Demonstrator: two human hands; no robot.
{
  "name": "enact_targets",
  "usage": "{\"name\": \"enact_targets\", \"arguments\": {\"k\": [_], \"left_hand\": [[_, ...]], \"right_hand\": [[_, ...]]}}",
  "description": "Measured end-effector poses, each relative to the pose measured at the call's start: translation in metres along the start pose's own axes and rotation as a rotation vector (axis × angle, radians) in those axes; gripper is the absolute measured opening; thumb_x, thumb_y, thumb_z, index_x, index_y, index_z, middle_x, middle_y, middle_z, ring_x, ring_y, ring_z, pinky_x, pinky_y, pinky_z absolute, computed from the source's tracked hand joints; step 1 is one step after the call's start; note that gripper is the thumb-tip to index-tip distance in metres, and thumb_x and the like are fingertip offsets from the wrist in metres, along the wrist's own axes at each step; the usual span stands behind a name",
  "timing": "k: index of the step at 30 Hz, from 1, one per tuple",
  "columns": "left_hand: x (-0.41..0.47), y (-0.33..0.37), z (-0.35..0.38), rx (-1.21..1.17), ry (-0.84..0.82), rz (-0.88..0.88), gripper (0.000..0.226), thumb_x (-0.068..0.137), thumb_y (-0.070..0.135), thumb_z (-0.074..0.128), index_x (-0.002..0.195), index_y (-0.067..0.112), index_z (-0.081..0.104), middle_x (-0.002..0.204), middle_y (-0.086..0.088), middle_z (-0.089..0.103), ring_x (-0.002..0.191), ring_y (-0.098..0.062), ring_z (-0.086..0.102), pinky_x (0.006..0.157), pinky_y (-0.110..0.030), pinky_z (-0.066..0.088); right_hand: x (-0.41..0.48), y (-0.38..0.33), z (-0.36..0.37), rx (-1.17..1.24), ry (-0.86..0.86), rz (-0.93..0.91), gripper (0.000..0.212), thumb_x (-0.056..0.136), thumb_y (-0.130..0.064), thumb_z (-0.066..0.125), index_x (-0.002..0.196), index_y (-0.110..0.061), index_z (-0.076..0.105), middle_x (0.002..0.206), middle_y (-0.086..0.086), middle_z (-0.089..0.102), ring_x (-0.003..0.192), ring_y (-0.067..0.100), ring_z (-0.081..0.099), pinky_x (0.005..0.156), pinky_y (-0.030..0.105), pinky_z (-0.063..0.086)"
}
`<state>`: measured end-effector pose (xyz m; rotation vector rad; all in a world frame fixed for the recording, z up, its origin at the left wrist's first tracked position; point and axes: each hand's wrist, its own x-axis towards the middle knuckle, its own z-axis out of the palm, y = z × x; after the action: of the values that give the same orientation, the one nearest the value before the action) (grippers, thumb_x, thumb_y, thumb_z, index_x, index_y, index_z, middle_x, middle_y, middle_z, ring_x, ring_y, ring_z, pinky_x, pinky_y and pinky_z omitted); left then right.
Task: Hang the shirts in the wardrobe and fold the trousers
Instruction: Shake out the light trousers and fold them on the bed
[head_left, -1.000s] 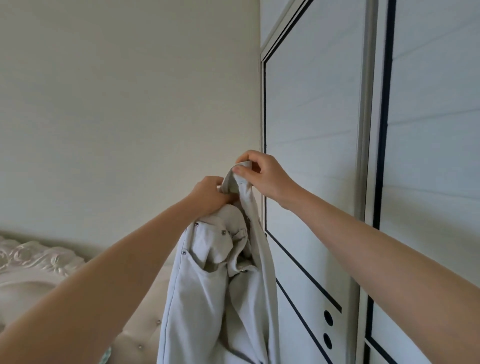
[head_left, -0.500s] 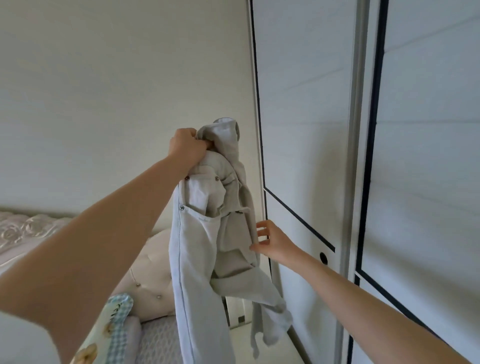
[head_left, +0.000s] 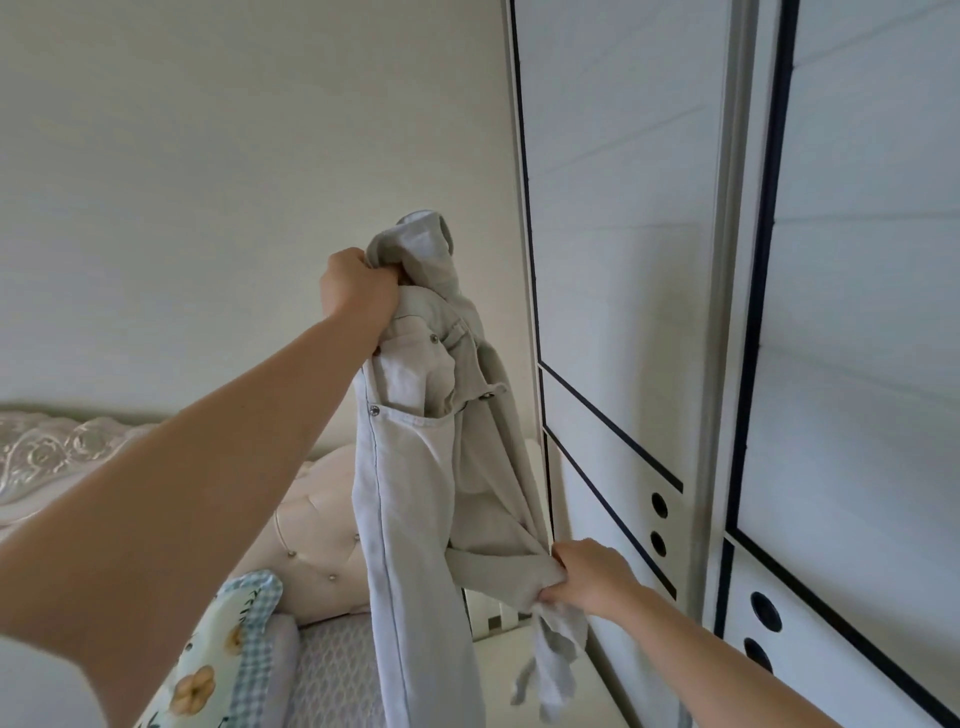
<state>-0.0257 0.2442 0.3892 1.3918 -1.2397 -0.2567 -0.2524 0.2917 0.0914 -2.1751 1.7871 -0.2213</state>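
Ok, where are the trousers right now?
In the head view, mid-frame: the trousers hang from the left hand at the waistband, the right hand grips a leg lower down, just left of the wardrobe.

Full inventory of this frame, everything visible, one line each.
trousers: 1, pale grey, held up before the wardrobe
wardrobe doors: 2, white with dark trim, right
round holes: 4, dark, low on the doors
wall: 1, off-white, left
headboard: 1, cream, tufted, behind the trousers
pillow: 1, floral with blue check edge, bottom left
lace cover: 1, whitish, far left
left-hand grip: 1, bare, holds the waistband high
right-hand grip: 1, bare, holds a trouser leg low
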Motion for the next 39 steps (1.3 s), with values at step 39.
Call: {"name": "enact_targets", "arguments": {"k": [39], "left_hand": [[-0.011,0.045,-0.028,0.021,-0.491,0.282,0.025,0.079,0.038,0.080,0.092,0.018,0.075,0.086,0.000,0.073,0.072,-0.010,0.065,0.065,-0.021,0.052]], "right_hand": [[0.007,-0.096,-0.273,1.192,0.483,-0.165,0.038,0.084,-0.039,0.072,0.111,-0.013,0.065,0.104,0.007,0.071,0.095,0.023,0.068,0.090,0.042,0.055]]}}
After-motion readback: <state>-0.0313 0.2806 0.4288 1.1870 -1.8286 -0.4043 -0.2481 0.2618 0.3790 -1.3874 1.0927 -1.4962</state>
